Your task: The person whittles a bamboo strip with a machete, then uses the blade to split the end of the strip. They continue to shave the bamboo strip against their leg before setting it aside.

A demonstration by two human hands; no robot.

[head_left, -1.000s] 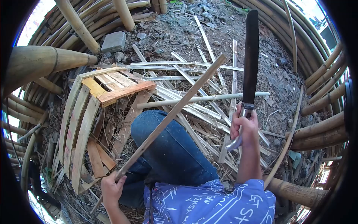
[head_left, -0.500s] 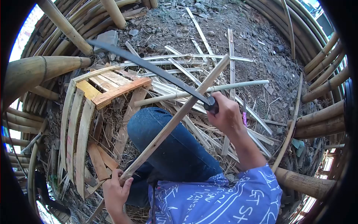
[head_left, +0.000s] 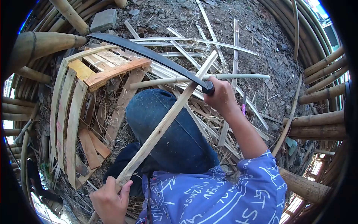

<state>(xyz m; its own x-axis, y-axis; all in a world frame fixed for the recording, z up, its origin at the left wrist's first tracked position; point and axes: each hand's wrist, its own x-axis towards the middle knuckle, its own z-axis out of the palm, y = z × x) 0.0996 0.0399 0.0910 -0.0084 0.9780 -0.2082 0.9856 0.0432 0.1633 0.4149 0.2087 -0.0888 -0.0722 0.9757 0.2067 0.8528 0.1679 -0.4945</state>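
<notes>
A long bamboo strip [head_left: 156, 130] runs aslant from the lower left up past my knee. My left hand [head_left: 111, 199] is closed around its lower part, thumb along the top. In my right hand [head_left: 220, 96] I grip the black handle of a machete [head_left: 149, 55]. Its long dark blade points to the upper left and crosses the strip near the upper end, close to the handle. A pale round bamboo stick [head_left: 246, 76] lies behind the crossing.
A slatted wooden crate [head_left: 108, 76] stands at the left. Split bamboo strips [head_left: 235, 48] are strewn over the stony ground ahead. A pink-handled knife [head_left: 244, 106] is beyond my right forearm. Bamboo poles [head_left: 56, 43] flank both sides, and a concrete block [head_left: 103, 20] sits at the upper left.
My left hand has moved down and left with the strip's lower end. The right hand and machete have shifted slightly up in view, and the blade still crosses the strip near its upper end.
</notes>
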